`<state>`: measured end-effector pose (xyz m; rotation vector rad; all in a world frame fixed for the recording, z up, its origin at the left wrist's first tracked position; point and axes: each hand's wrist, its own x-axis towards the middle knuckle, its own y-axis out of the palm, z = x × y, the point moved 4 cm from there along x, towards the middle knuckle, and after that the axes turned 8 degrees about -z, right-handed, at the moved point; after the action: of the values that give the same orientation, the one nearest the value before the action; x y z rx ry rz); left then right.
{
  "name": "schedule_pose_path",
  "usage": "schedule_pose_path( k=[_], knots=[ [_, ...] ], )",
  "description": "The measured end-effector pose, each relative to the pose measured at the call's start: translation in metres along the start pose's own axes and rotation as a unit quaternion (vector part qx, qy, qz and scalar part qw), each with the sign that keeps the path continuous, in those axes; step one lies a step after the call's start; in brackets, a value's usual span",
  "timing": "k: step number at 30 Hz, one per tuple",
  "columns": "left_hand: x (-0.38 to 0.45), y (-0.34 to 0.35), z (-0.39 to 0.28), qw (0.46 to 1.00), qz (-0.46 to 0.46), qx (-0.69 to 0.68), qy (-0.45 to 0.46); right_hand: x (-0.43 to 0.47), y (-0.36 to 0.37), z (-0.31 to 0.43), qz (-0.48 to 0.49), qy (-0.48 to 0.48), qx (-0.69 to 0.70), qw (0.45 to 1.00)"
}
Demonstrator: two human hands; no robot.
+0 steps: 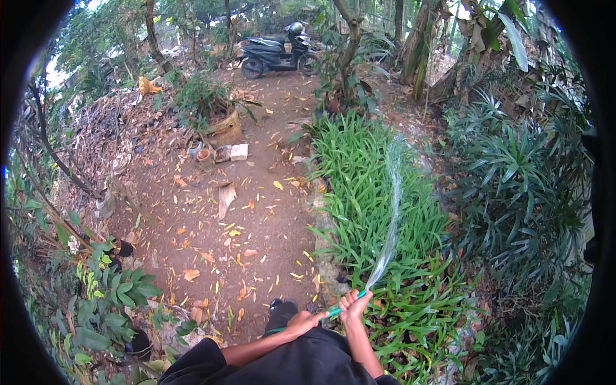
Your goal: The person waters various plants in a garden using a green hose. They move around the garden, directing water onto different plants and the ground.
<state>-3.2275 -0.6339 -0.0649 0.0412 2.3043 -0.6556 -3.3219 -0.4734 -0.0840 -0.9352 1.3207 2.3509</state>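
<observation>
A green garden hose [334, 311] runs between my two hands in front of my body. Close to its outlet, my right hand [353, 304] is wrapped around the hose, with the thumb near the opening. Further back, my left hand [307, 323] grips the same hose. From the outlet a stream of water [391, 236] arcs away and fans into spray at its far end. Below the spray lies a bed of strap-leaved green plants [356, 192], bordered on the left by a low stone edging [323, 231].
Left of the bed runs a dirt path [260, 207] strewn with yellow leaves. Along it stand a large planter [225, 129], a small terracotta pot [204, 156] and a white block [239, 152]. A motor scooter [279, 55] is parked at the far end. Dense shrubs [515, 192] line the right side.
</observation>
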Motion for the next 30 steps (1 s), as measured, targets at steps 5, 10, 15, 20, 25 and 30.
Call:
schedule_pose_path(
  k=[5,10,15,20,25,30],
  knots=[
    [0.0,0.001,-0.003,1.0,0.009,0.001,0.014,0.013,-0.007,-0.004,0.002,0.076,-0.019,0.997],
    [0.0,0.004,-0.003,1.0,-0.004,-0.025,0.014,0.021,-0.004,-0.007,0.03,0.111,-0.023,0.993],
    [0.009,0.009,0.003,0.997,-0.007,-0.07,0.023,0.01,-0.003,-0.001,-0.001,0.02,0.005,1.0],
    [0.02,0.018,0.013,0.997,0.001,-0.071,0.03,0.007,-0.005,0.0,-0.019,0.044,0.016,0.999],
    [0.019,0.016,0.009,0.997,0.003,-0.072,0.02,0.006,-0.006,0.003,-0.028,0.038,0.026,0.999],
    [0.015,0.015,0.005,0.997,0.016,-0.068,0.023,0.006,-0.007,0.003,-0.011,0.069,0.017,0.997]
  ],
)
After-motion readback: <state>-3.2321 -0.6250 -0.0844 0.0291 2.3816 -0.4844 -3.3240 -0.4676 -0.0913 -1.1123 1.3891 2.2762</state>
